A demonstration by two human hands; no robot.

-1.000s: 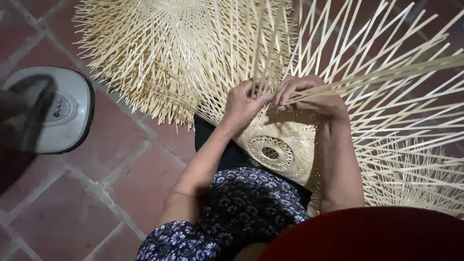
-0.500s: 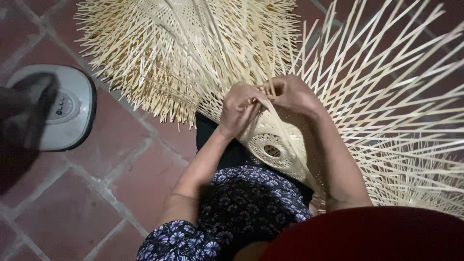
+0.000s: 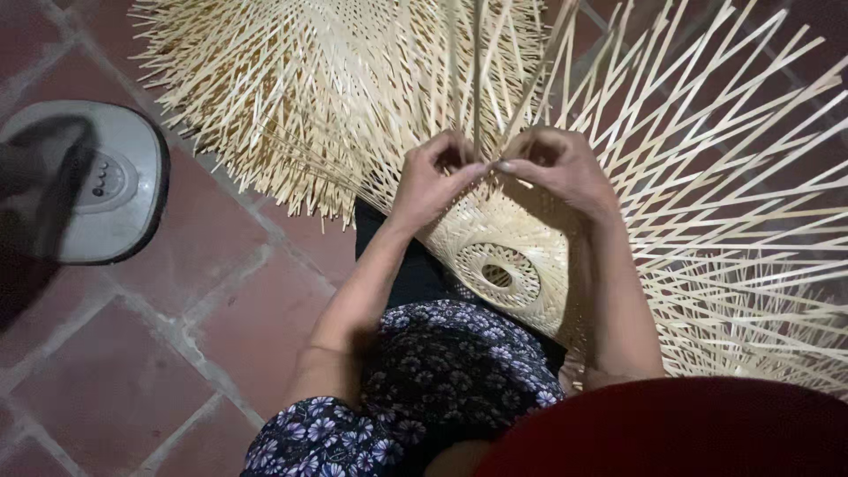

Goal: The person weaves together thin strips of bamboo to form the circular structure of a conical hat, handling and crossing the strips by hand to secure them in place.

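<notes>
Raised since before, both hands (image 3: 490, 172) pinch upright strips (image 3: 475, 79) above woven centre (image 3: 499, 269).

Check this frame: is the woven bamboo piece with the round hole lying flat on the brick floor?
No. The woven bamboo piece rests on the person's lap, held by the left hand and right hand.

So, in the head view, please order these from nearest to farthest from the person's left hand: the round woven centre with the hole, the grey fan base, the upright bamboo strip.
1. upright bamboo strip: touching the left hand at its fingers.
2. round woven centre: just below, toward the lap.
3. grey fan base: far off at the left edge, on the brick floor.
</notes>
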